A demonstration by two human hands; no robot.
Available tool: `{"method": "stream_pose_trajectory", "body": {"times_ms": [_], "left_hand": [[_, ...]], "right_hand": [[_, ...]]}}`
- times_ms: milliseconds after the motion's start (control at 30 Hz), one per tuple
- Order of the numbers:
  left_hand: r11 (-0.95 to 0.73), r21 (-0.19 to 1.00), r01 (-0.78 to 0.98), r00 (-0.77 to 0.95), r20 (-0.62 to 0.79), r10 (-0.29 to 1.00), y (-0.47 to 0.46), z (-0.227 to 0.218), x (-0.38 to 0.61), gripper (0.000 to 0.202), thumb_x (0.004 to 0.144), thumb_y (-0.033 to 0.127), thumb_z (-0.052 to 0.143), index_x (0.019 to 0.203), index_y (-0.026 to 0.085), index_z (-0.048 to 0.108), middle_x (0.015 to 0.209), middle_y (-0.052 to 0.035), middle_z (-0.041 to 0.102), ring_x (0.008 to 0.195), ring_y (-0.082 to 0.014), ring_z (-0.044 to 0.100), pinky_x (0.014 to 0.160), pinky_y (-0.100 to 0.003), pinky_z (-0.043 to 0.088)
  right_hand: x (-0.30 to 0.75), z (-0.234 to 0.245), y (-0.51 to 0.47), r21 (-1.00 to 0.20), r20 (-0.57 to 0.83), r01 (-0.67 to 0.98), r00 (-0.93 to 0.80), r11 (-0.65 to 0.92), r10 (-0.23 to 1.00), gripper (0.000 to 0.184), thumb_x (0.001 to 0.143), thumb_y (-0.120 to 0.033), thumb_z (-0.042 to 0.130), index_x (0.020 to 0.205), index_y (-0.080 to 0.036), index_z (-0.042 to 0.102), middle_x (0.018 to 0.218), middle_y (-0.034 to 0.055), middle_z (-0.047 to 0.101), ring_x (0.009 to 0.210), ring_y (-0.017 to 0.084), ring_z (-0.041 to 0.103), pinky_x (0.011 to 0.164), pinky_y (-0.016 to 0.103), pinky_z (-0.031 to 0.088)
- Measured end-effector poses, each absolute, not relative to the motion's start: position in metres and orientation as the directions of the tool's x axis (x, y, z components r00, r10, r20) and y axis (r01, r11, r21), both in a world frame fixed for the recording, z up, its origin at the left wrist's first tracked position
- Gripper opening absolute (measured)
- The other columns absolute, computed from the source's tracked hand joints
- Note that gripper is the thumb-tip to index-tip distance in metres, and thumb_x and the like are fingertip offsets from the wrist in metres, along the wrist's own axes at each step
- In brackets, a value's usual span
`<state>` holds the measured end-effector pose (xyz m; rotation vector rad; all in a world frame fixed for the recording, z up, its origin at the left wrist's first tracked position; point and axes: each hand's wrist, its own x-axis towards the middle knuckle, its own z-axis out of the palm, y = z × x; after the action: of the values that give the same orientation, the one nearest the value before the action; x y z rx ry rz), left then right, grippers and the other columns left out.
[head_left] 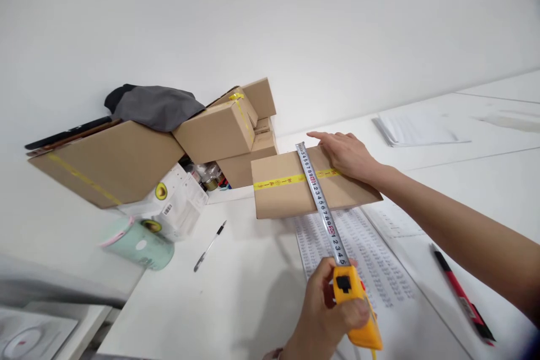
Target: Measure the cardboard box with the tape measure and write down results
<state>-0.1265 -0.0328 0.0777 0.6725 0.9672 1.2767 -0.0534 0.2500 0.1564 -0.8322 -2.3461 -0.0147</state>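
Note:
A flat cardboard box [287, 191] with a strip of yellow tape lies on the white table [236, 292]. A metal tape blade [320, 202] runs across its top and down towards me. My left hand [324, 315] is closed round the yellow tape measure case [352, 292] near the front edge. My right hand [348, 154] lies flat on the far right part of the box, fingers stretched out beside the blade's end. Whether the fingers press the blade itself I cannot tell.
A printed sheet [371, 259] lies under the box, a red pen [459, 295] to its right and a silver pen [210, 246] to its left. Stacked cardboard boxes [219, 129], a grey cloth [156, 104], a white carton [177, 202] and a mint cup [139, 242] crowd the left. Papers [417, 126] lie at the far right.

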Motion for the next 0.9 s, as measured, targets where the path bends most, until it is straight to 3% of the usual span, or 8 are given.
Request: {"method": "stream_pose_trajectory", "body": {"times_ms": [167,400,500,600,767,900], "left_hand": [[0.219,0.851,-0.478,0.035,-0.231,0.972,-0.034,0.066,-0.126,0.072,0.055,0.051,0.096,0.112,0.019,0.065,0.095,-0.0022,0.059,0.077,-0.0141,0.061,0.079,-0.032,0.054],[0.164,0.859,-0.486,-0.026,-0.202,0.979,-0.03,0.042,-0.124,0.078,0.047,0.05,0.098,0.11,0.018,0.064,0.1,-0.0064,0.065,0.075,-0.015,0.06,0.068,-0.029,0.051],[0.13,0.867,-0.481,-0.061,-0.181,0.982,-0.022,0.057,-0.127,0.089,0.055,0.049,0.097,0.129,0.021,0.056,0.118,-0.0116,0.067,0.088,-0.0204,0.064,0.078,-0.034,0.054],[0.082,0.875,-0.477,-0.119,-0.156,0.981,-0.007,0.073,-0.13,0.09,0.065,0.05,0.093,0.138,0.024,0.048,0.124,-0.0126,0.066,0.101,-0.0248,0.065,0.09,-0.041,0.053],[-0.052,0.907,-0.417,-0.232,-0.051,0.971,0.014,0.079,-0.132,0.069,0.073,0.053,0.087,0.127,0.024,0.054,0.111,-0.007,0.066,0.098,-0.0228,0.065,0.092,-0.041,0.052],[-0.066,0.913,-0.402,-0.248,-0.039,0.968,0.019,0.078,-0.131,0.063,0.074,0.053,0.086,0.122,0.024,0.056,0.108,-0.0052,0.066,0.094,-0.0205,0.064,0.09,-0.038,0.053]], "right_hand": [[-0.053,0.155,0.253,-0.086,0.578,0.542,-0.657,0.836,0.485,0.065,0.091,-0.007,0.038,0.146,-0.034,0.059,0.102,0.0095,0.072,0.09,0.027,0.06,0.082,0.04,0.038],[-0.052,0.15,0.259,-0.05,0.606,0.485,-0.68,0.873,0.413,0.06,0.092,-0.007,0.039,0.136,-0.035,0.069,0.111,0.0098,0.072,0.092,0.026,0.058,0.082,0.04,0.038],[-0.051,0.15,0.257,-0.05,0.618,0.485,-0.672,0.873,0.409,0.059,0.093,-0.009,0.039,0.136,-0.035,0.069,0.111,0.0096,0.072,0.091,0.026,0.058,0.082,0.041,0.038],[-0.05,0.149,0.254,-0.051,0.636,0.483,-0.659,0.874,0.402,0.058,0.094,-0.01,0.038,0.136,-0.035,0.069,0.11,0.0095,0.072,0.091,0.025,0.057,0.081,0.04,0.038],[-0.049,0.147,0.25,-0.05,0.652,0.484,-0.646,0.874,0.396,0.057,0.097,-0.01,0.036,0.136,-0.036,0.069,0.109,0.0089,0.072,0.091,0.026,0.055,0.081,0.04,0.037],[-0.047,0.148,0.245,-0.057,0.648,0.489,-0.645,0.871,0.405,0.054,0.1,-0.012,0.034,0.135,-0.035,0.069,0.109,0.0096,0.071,0.092,0.026,0.055,0.081,0.041,0.036]]}}
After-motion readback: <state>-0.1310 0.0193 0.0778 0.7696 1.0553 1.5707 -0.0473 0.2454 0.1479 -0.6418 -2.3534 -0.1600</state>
